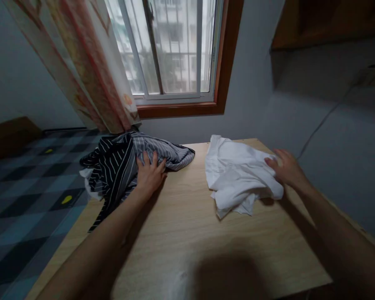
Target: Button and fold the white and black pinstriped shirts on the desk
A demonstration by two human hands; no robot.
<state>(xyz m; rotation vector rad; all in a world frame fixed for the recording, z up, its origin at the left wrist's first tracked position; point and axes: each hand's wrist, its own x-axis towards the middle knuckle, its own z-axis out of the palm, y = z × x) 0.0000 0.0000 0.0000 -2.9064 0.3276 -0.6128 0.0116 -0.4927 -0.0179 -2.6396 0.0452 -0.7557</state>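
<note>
A crumpled pile of striped cloth [118,160], black and grey with white stripes, lies at the far left of the wooden table [187,225]. My left hand [149,171] lies flat on it, fingers stretched out. A crumpled white cloth [237,175] lies at the far right of the table. My right hand [286,168] rests on its right edge, fingers spread and lying over the fabric.
A window [171,50] with a wooden frame is behind the table, a patterned curtain [81,62] hanging to its left. A bed with a checked cover [25,196] stands left of the table. Grey walls close in at the right.
</note>
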